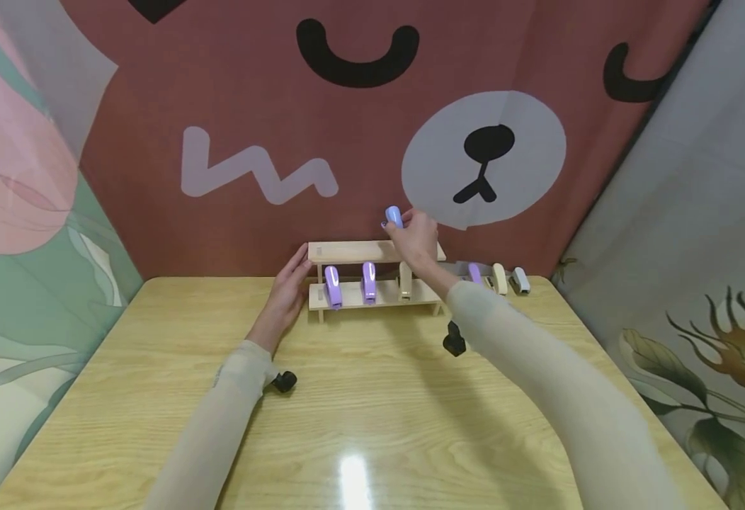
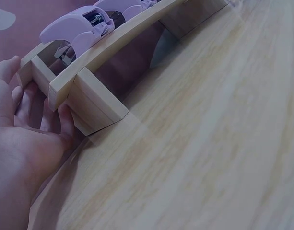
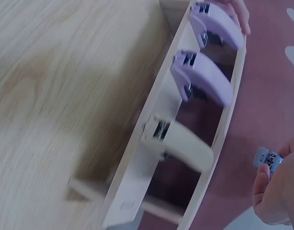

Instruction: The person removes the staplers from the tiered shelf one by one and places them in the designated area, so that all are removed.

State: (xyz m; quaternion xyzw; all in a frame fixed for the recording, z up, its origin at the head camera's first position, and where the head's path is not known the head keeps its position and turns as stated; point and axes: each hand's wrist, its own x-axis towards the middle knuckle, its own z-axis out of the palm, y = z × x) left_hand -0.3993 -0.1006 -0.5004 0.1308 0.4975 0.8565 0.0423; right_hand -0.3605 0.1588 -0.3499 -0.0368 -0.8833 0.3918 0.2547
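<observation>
A blue stapler (image 1: 394, 216) is pinched in my right hand (image 1: 418, 237), raised above the upper tier of a two-tier wooden rack (image 1: 353, 251). On the lower tier stand two purple staplers (image 1: 333, 287) and one cream stapler (image 1: 405, 281), side by side. My left hand (image 1: 289, 287) touches the rack's left end; in the left wrist view its fingers (image 2: 65, 120) lie against the ends of the boards. The right wrist view shows the blue stapler (image 3: 269, 159) between thumb and fingers, partly covered by the hand.
Right of the rack, a purple stapler (image 1: 475, 273), a cream stapler (image 1: 499, 278) and a white stapler (image 1: 520, 280) stand near the table's back edge. A printed curtain (image 1: 251, 234) hangs directly behind the wooden table (image 1: 347, 397).
</observation>
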